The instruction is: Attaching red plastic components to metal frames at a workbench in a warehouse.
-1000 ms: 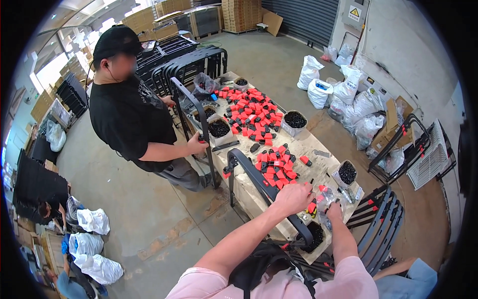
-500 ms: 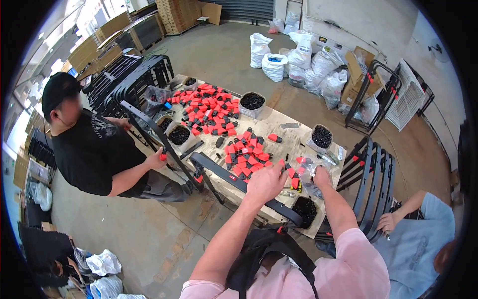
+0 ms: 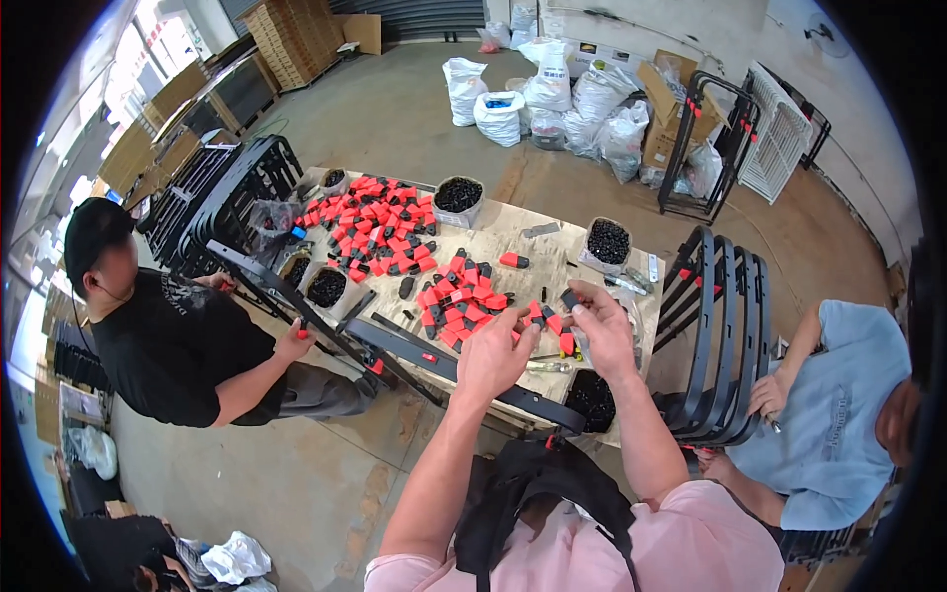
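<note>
My left hand (image 3: 493, 353) is closed just above the near side of a pile of red-and-black plastic caps (image 3: 462, 294). A bit of red shows by its fingertips, but what they hold is mostly hidden. My right hand (image 3: 607, 335) pinches a small dark plastic piece (image 3: 570, 299) between thumb and fingers, above the right part of the wooden table (image 3: 513, 222). Between the two hands lie a few red pieces (image 3: 545, 316). Below my hands, a dark metal frame (image 3: 538, 407) with rounded corners runs along the table's near edge.
More red-and-black caps (image 3: 370, 225) cover the table's far left. Tubs of small black parts (image 3: 459, 195) stand around the edges, one (image 3: 590, 395) close to my right forearm. Co-workers stand left (image 3: 178, 345) and right (image 3: 838, 395). Curved black frames (image 3: 725, 335) lean at the right.
My right hand has drawn back from the clear plastic bag and now pinches a small dark piece. My left hand has shifted left. The view has turned slightly to the right.
</note>
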